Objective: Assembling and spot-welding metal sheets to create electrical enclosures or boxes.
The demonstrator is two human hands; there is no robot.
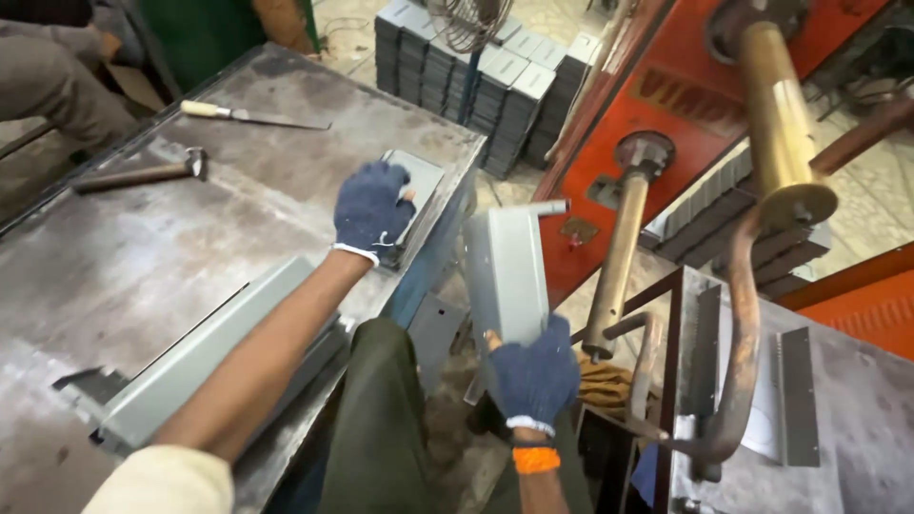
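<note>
My left hand (371, 207), in a dark blue knit glove, lies on a small grey sheet-metal piece (421, 176) at the right edge of the steel workbench (143, 257). My right hand (538, 376), gloved the same way with an orange wristband, grips the lower end of a grey folded sheet-metal part (505, 276) and holds it upright in the gap between the bench and the red machine (657, 86). Whether the left fingers clasp the small piece or only press on it, I cannot tell.
A long grey metal channel (205, 357) lies near the bench's front edge. A hammer (143, 174) and a file (252, 116) rest farther back. Stacked grey metal boxes (486, 81) stand on the floor. Brass electrode arms (776, 105) and a copper tube (743, 352) hang right.
</note>
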